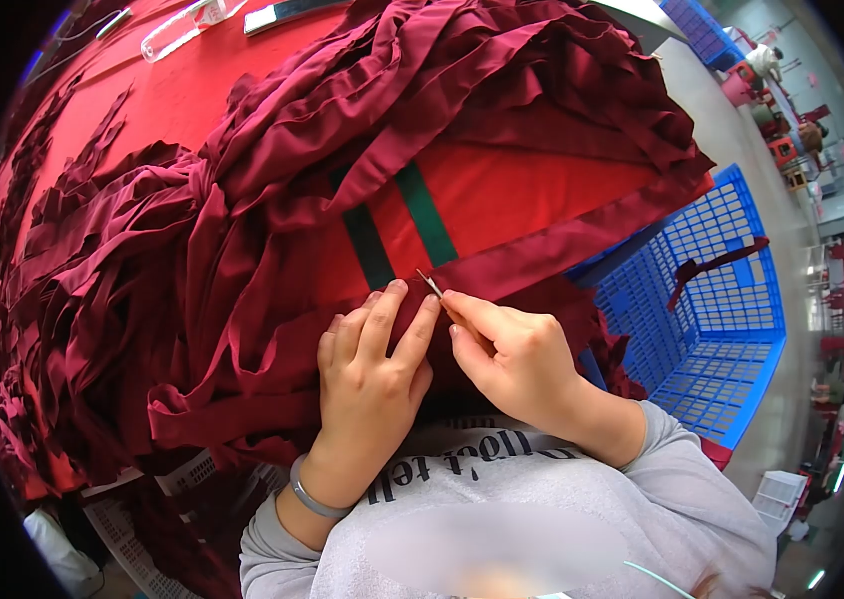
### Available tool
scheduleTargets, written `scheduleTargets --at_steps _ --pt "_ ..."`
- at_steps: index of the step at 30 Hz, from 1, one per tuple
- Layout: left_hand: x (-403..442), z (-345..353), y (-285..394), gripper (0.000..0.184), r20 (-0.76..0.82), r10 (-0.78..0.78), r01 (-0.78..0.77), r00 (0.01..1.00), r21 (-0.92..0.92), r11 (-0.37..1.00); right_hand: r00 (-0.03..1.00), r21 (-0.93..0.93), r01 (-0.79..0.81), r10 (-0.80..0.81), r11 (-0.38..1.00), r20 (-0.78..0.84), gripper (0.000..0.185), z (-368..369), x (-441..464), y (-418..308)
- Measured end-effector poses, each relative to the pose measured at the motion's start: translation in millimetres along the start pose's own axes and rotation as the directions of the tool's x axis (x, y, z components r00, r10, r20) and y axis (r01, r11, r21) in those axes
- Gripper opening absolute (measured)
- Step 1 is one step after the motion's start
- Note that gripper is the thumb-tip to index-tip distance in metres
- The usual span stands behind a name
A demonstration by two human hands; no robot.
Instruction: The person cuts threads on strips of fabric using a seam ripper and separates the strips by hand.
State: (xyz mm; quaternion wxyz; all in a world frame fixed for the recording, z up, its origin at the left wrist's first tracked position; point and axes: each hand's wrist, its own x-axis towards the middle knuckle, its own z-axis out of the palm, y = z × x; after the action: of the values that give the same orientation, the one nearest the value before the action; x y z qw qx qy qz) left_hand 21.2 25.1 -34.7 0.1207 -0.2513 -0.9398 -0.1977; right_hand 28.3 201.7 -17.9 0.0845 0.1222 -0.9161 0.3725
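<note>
My left hand (370, 364) lies flat on the dark red fabric, its fingers spread, with a grey band around the wrist. Close to its index fingertip, my right hand (510, 349) pinches what look like small thread snips (430, 284), their pointed tip at the edge of a dark red fabric strip (542, 243). The strip stretches from my fingers toward the upper right. Beyond my hands, two dark green bands (426, 215) cross the red table cover (502, 190). How the snips sit inside my fingers is hidden.
A large heap of dark red strips (412, 100) covers the table's far side and left. A blue plastic crate (732, 349) stands at the right, with a strip over its wall. A clear bottle (182, 30) and a dark flat device (287, 12) lie at the back.
</note>
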Motion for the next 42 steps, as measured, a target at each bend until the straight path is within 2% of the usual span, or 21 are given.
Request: scheduleTargets --at_steps 3,12,14,15,16,19,20,23,24,26,27,30,33,34,36,37,38,40,42 --pt "0.8 -1.7 0.9 0.055 0.003 -0.003 0.003 1.0 -0.004 1.0 0.994 0.288 -0.1 0.109 0.952 -0.017 0.03 6.2 -4.5 6.2" --pt "2.2 -1.5 1.2 0.056 -0.003 -0.011 0.011 1.0 0.001 1.0 0.954 0.651 -0.261 0.294 0.713 0.06 0.029 18.3 -15.9 18.7" --pt "1.7 -1.8 1.0 0.055 -0.002 -0.01 0.01 1.0 0.01 1.0 0.923 0.703 -0.126 0.341 0.7 -0.175 0.028 22.3 -13.1 23.9" --pt "1.5 -1.7 1.1 0.055 -0.003 -0.01 0.01 1.0 0.014 1.0 0.914 0.693 -0.003 0.283 0.72 -0.29 0.031 8.6 -6.0 27.0" --pt "1.1 -1.2 1.0 0.056 -0.009 -0.006 0.007 1.0 0.009 1.0 0.882 0.774 0.069 0.325 0.63 -0.343 0.033 -0.7 1.8 29.5" --pt "2.2 -0.6 1.6 0.059 -0.013 0.017 -0.017 1.0 0.0 1.0 0.942 0.661 0.018 0.209 0.75 -0.262 0.03 -29.7 6.7 27.6" --pt "2.2 -1.2 2.4 0.059 -0.007 0.019 -0.019 1.0 0.0 1.0 0.954 0.555 -0.076 0.222 0.829 -0.202 0.029 -36.0 7.1 19.0" --pt "0.3 1.2 0.6 0.057 -0.027 0.019 -0.02 0.999 -0.029 0.999 0.982 0.358 -0.004 0.072 0.934 -0.177 0.029 -29.7 18.2 12.5" --pt "-0.5 2.6 -0.2 0.056 -0.04 0.016 -0.018 0.999 -0.043 0.999 0.976 0.248 0.099 -0.047 0.964 -0.211 0.027 -26.3 26.6 10.0" --pt "-1.4 2.2 -0.8 0.053 -0.041 0.018 -0.02 0.999 -0.062 0.998 0.998 0.096 0.063 -0.064 0.993 0.008 0.032 -26.7 36.3 6.7" --pt "-1.9 1.3 -1.3 0.051 -0.043 0.017 -0.02 0.999 -0.07 0.997 0.988 0.012 0.149 -0.149 0.989 -0.037 0.021 -17.8 42.8 7.3" --pt "-2.8 -0.4 -2.7 0.047 -0.057 0.023 -0.026 0.998 -0.062 0.998 0.973 -0.193 0.217 -0.195 0.957 0.122 0.008 -3.8 51.8 10.2" --pt "-2.3 -3.7 -3.9 0.047 -0.072 0.013 -0.024 0.997 -0.167 0.986 0.974 -0.102 0.226 -0.222 0.969 0.048 0.003 0.1 52.9 9.8" --pt "-1.9 -3.4 -3.8 0.047 -0.121 -0.012 -0.013 0.993 -0.205 0.979 0.973 -0.072 0.232 -0.23 0.97 0.032 0.002 -1.5 51.5 9.3" --pt "2.7 -3.5 -1.7 0.048 -0.214 -0.064 0.0 0.975 -0.285 0.959 0.977 0.122 0.196 -0.204 0.973 0.061 0.005 -9.1 45.1 5.7" --pt "6.6 -9.5 -0.2 0.049 -0.205 -0.057 0.007 0.977 -0.236 0.972 0.979 0.216 0.17 -0.191 0.961 0.076 0.008 -12.1 41.0 3.3" --pt "12.6 -16.2 6.1 0.043 -0.211 -0.076 0.044 0.974 -0.155 0.987 0.978 0.252 0.183 -0.203 0.95 0.054 0.011 -13.5 36.5 0.9" --pt "13.1 -16.2 -0.3 0.026 -0.149 -0.033 -0.005 0.988 -0.248 0.969 0.975 0.318 0.209 -0.222 0.925 0.004 0.016 -16.5 28.7 -2.9" --pt "13.7 -21.6 3.3 0.017 -0.118 -0.054 0.011 0.992 -0.335 0.942 0.961 0.204 0.261 -0.233 0.943 -0.15 0.012 -16.0 26.5 1.4"
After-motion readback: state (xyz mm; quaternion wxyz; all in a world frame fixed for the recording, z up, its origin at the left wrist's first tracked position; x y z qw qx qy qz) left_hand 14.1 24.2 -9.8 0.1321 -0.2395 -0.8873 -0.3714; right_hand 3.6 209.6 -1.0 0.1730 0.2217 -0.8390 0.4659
